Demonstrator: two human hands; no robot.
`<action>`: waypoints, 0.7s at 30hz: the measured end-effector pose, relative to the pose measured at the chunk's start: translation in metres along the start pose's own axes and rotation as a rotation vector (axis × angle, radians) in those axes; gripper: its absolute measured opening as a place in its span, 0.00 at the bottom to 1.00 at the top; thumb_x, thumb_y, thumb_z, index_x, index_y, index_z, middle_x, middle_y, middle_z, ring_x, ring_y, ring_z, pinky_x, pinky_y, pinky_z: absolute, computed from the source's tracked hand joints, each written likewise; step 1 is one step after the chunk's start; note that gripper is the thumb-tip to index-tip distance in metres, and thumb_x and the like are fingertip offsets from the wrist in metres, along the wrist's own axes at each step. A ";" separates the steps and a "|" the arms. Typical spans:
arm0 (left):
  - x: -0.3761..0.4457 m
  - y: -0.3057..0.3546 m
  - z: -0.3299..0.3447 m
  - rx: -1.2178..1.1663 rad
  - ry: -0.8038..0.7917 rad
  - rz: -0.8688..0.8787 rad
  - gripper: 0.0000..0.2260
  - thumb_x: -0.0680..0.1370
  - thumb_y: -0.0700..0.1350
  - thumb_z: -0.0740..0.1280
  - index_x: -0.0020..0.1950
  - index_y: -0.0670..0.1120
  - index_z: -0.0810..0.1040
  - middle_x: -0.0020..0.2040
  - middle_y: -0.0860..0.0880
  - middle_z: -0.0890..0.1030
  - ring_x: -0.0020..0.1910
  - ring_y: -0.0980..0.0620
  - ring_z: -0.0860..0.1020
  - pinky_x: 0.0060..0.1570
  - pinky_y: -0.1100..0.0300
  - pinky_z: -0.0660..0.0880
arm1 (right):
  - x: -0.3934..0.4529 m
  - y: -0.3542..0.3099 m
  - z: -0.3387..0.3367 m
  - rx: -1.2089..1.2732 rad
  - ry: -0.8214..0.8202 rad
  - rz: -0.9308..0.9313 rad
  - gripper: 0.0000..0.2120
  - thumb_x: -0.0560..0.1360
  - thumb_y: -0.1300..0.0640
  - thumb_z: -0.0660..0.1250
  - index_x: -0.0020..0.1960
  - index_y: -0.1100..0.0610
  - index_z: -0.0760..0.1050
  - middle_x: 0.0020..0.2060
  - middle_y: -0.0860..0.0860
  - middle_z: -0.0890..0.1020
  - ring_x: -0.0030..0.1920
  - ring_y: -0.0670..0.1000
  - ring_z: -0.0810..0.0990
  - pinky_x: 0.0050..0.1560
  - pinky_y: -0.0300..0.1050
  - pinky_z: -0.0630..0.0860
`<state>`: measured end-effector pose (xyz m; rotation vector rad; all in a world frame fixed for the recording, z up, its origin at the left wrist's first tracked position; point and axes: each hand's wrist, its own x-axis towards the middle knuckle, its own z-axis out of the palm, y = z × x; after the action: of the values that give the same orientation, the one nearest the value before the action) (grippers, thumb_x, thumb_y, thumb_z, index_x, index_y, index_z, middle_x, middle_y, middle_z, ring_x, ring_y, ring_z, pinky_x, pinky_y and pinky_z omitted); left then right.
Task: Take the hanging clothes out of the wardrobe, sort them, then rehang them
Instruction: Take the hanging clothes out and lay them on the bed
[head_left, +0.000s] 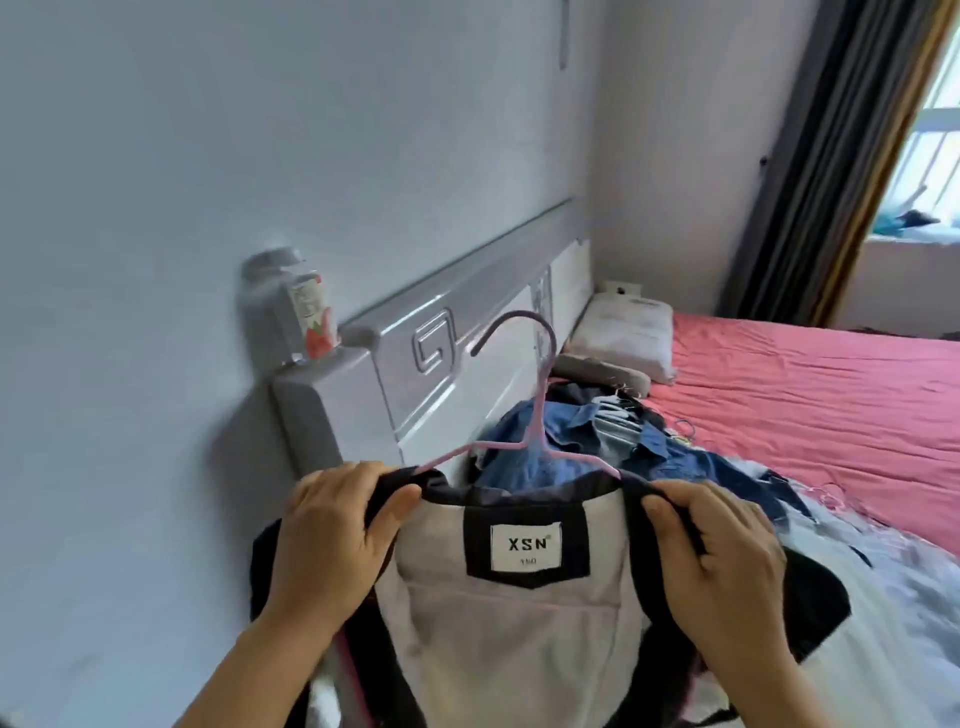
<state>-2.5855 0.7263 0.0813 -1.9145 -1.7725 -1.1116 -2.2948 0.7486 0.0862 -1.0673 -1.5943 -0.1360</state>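
In the lower middle of the frame the left hand and the right hand are each gripping a dark shoulder edge of the jacket, fingers curled over the fabric, probably to spread the neckline square on the pink hanger whose hook is rising at centre. The heap of denim clothes is lying just behind, on the pink bed, seemingly waiting for sorting. The jacket's lower part is running off the bottom edge, and no wardrobe is showing.
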 end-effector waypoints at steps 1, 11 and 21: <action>0.013 0.002 0.011 -0.030 -0.005 0.020 0.25 0.78 0.63 0.53 0.44 0.45 0.78 0.37 0.52 0.78 0.36 0.46 0.77 0.43 0.51 0.73 | 0.001 0.005 0.000 -0.027 0.022 0.031 0.14 0.73 0.52 0.61 0.41 0.59 0.81 0.36 0.44 0.79 0.41 0.37 0.71 0.50 0.26 0.62; 0.141 0.058 0.107 -0.167 -0.046 0.120 0.25 0.77 0.59 0.55 0.62 0.43 0.76 0.56 0.44 0.78 0.58 0.42 0.75 0.65 0.42 0.63 | 0.062 0.064 0.006 -0.134 0.209 0.316 0.17 0.72 0.45 0.58 0.43 0.55 0.80 0.35 0.44 0.79 0.38 0.51 0.78 0.43 0.47 0.71; 0.180 0.080 0.250 -0.341 -0.285 0.015 0.22 0.78 0.46 0.64 0.71 0.44 0.68 0.73 0.45 0.63 0.73 0.49 0.59 0.67 0.61 0.55 | 0.168 0.242 0.085 -0.140 0.074 0.471 0.10 0.75 0.52 0.64 0.44 0.57 0.80 0.37 0.51 0.82 0.43 0.56 0.79 0.51 0.53 0.71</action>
<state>-2.4391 1.0083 0.0666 -2.3863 -1.7948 -1.2548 -2.1787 1.0327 0.0900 -1.5013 -1.2436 0.0315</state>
